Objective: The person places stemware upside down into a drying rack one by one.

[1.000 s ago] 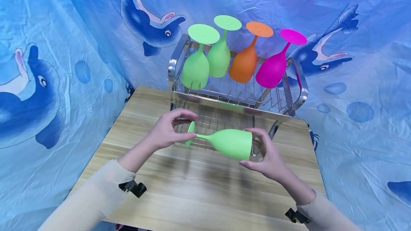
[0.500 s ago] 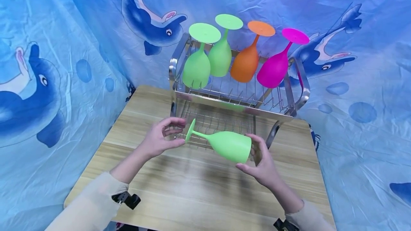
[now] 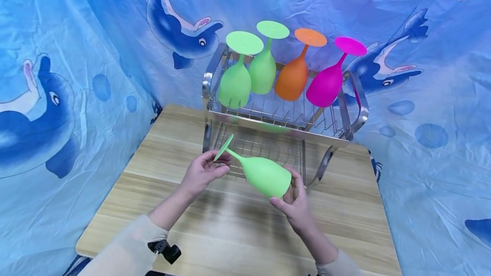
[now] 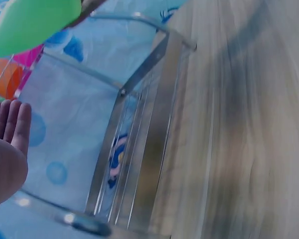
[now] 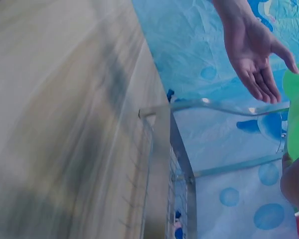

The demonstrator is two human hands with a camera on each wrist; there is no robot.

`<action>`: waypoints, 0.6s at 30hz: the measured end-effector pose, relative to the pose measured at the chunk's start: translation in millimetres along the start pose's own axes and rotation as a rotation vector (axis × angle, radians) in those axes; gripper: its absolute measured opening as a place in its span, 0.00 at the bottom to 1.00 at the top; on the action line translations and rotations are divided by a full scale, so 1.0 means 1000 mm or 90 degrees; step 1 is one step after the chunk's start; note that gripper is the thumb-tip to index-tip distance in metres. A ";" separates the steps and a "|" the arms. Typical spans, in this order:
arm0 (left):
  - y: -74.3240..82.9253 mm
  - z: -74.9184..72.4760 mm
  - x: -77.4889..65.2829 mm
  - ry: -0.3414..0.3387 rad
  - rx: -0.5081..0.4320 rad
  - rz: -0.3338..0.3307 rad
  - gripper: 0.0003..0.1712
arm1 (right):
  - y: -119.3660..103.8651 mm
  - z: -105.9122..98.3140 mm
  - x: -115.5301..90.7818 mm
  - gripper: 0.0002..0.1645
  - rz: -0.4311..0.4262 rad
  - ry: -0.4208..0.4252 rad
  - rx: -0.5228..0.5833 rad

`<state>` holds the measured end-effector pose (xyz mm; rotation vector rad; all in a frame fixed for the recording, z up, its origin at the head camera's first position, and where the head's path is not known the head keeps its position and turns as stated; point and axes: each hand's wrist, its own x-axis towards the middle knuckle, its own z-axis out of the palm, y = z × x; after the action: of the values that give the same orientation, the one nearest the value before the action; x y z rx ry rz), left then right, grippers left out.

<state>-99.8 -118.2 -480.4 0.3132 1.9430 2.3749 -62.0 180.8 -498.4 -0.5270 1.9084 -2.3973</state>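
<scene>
A light green wine glass [image 3: 264,176] is held in the air above the table, lying tilted with its foot up to the left and its rim down to the right. My right hand [image 3: 298,210] grips the bowl near the rim, thumb below and fingers behind, partly hidden by the glass. Close by the foot is my left hand [image 3: 200,174], which holds nothing. In the right wrist view the left hand's fingers [image 5: 261,82] look fairly straight, the thumb near the green foot. The left wrist view shows part of the green bowl [image 4: 35,25] above the left hand's fingers.
Behind the hands stands a two-tier metal dish rack [image 3: 276,127]. Its top tier bears upside-down wine glasses: two green, one orange [image 3: 292,79] and one magenta [image 3: 326,83]. The lower wire tier [image 3: 264,144] sits under them. A wooden table [image 3: 238,237] meets blue dolphin-printed cloth.
The left hand has let go of the glass's foot. The glass has tipped, foot rising and rim end lowering, while the right hand has moved left with it.
</scene>
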 end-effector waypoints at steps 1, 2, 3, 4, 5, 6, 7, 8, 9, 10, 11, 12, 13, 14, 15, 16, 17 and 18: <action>-0.001 0.003 0.000 0.010 -0.006 0.004 0.24 | 0.001 0.003 0.000 0.55 0.000 0.002 0.007; -0.001 0.007 0.000 0.020 -0.014 0.008 0.22 | 0.003 0.006 -0.001 0.56 0.000 0.007 0.014; -0.001 0.010 0.000 0.031 -0.023 0.012 0.20 | 0.004 0.008 -0.002 0.56 0.001 0.012 0.023; -0.001 0.014 0.000 0.045 -0.041 0.012 0.19 | 0.005 0.011 -0.002 0.56 0.003 0.017 0.031; -0.001 0.017 0.000 0.059 -0.059 0.012 0.17 | 0.007 0.013 -0.002 0.56 0.004 0.022 0.037; 0.000 0.021 0.000 0.071 -0.082 0.012 0.15 | 0.008 0.015 -0.002 0.55 0.008 0.031 0.043; 0.001 0.025 0.000 0.084 -0.101 0.009 0.13 | 0.009 0.017 -0.002 0.54 0.011 0.038 0.047; 0.002 0.029 0.000 0.096 -0.124 0.006 0.12 | 0.010 0.019 -0.002 0.54 0.015 0.046 0.052; 0.003 0.032 0.000 0.109 -0.144 0.003 0.11 | 0.011 0.021 -0.002 0.53 0.019 0.051 0.054; 0.004 0.035 0.000 0.122 -0.164 -0.001 0.11 | 0.012 0.022 -0.002 0.52 0.023 0.058 0.052; 0.005 0.038 0.000 0.134 -0.178 -0.003 0.12 | 0.012 0.024 -0.002 0.52 0.025 0.062 0.051; 0.006 0.040 0.001 0.145 -0.190 -0.005 0.13 | 0.013 0.026 -0.002 0.51 0.028 0.066 0.051; 0.007 0.042 0.001 0.155 -0.198 -0.007 0.14 | 0.014 0.027 -0.002 0.51 0.030 0.069 0.049; 0.007 0.044 0.002 0.162 -0.203 -0.009 0.15 | 0.014 0.029 -0.003 0.51 0.033 0.072 0.049; 0.007 0.046 0.002 0.167 -0.207 -0.011 0.15 | 0.014 0.030 -0.003 0.51 0.036 0.076 0.049; 0.008 0.047 0.003 0.170 -0.209 -0.011 0.15 | 0.015 0.032 -0.003 0.51 0.040 0.079 0.051; 0.008 0.048 0.003 0.173 -0.210 -0.011 0.15 | 0.015 0.033 -0.004 0.51 0.042 0.082 0.052; 0.008 0.049 0.003 0.175 -0.207 -0.010 0.15 | 0.016 0.034 -0.004 0.51 0.047 0.087 0.054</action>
<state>-93.0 -71.6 -462.7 -0.0495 1.5950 2.7894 -51.2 145.5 -508.1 -0.2893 1.8289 -2.5129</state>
